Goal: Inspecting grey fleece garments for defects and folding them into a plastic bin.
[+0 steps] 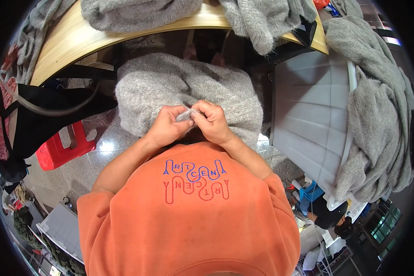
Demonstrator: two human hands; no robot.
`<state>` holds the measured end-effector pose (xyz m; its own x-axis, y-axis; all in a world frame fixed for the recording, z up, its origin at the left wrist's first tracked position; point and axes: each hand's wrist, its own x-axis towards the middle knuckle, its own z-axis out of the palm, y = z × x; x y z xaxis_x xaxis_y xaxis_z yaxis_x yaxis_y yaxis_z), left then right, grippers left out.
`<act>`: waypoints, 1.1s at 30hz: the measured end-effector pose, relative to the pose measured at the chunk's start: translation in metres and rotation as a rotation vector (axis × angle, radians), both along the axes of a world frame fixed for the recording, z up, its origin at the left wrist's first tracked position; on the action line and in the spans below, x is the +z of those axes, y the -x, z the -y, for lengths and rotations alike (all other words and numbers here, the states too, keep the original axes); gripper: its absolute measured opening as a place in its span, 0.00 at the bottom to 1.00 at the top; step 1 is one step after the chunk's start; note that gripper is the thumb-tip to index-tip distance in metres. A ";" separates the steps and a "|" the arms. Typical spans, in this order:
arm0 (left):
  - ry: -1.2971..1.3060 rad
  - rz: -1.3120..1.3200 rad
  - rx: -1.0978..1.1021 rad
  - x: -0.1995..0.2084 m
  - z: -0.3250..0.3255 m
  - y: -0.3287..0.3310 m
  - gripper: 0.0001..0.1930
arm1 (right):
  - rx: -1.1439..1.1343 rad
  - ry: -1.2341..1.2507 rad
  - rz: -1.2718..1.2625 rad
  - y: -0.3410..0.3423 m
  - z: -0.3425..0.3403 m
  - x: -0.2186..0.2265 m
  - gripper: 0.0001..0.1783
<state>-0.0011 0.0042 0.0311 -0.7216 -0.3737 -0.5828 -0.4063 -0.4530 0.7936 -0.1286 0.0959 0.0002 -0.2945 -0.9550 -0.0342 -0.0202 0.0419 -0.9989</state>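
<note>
A fuzzy grey knitted garment (216, 83) lies bunched up in front of my body, below the table's near edge. My left hand (168, 125) pinches its near edge between thumb and fingers. Right beside it, my right hand (211, 122) grips the same bit of knit, the fingertips of both hands almost touching. Whether a small tool or thread sits between the fingertips is too small to make out.
A curved wooden table (55, 50) spans the far side, with more grey knits (138, 14) piled on it. At the right stands a grey plastic bin (308, 101) with grey knitwear (382, 110) draped over its rim. A red plastic stool (62, 149) is at the left.
</note>
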 end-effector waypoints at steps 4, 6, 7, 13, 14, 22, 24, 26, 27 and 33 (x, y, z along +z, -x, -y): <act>-0.119 -0.138 0.086 -0.002 0.009 -0.003 0.05 | 0.014 0.021 -0.157 0.013 0.000 -0.006 0.05; -0.106 -0.215 0.209 0.002 0.017 -0.006 0.07 | 0.125 -0.039 -0.257 0.042 -0.007 -0.013 0.10; -0.104 -0.217 0.213 0.001 0.020 -0.008 0.07 | 0.189 -0.048 -0.370 0.056 -0.015 -0.027 0.10; -0.117 -0.298 0.324 -0.010 0.030 -0.018 0.06 | 0.242 -0.484 -0.547 0.081 -0.029 -0.023 0.10; -0.118 -0.298 0.324 -0.010 0.029 -0.017 0.06 | 0.181 -0.472 -0.685 0.081 -0.030 -0.021 0.05; -0.176 -0.216 0.198 0.012 0.020 0.000 0.05 | 0.293 0.428 -0.762 0.023 -0.018 0.061 0.12; -0.024 -0.284 0.140 0.012 0.018 0.006 0.04 | 0.301 0.476 -0.755 0.019 -0.014 0.061 0.12; 0.132 -0.341 0.059 0.012 0.016 0.008 0.04 | 0.210 0.530 -0.863 0.020 -0.010 0.055 0.12; 0.132 -0.340 0.058 0.014 0.015 0.009 0.04 | 0.209 0.529 -0.863 0.019 -0.009 0.050 0.12; -0.333 -0.238 0.082 0.008 0.015 0.002 0.03 | 0.019 0.620 -1.087 0.016 -0.006 0.032 0.10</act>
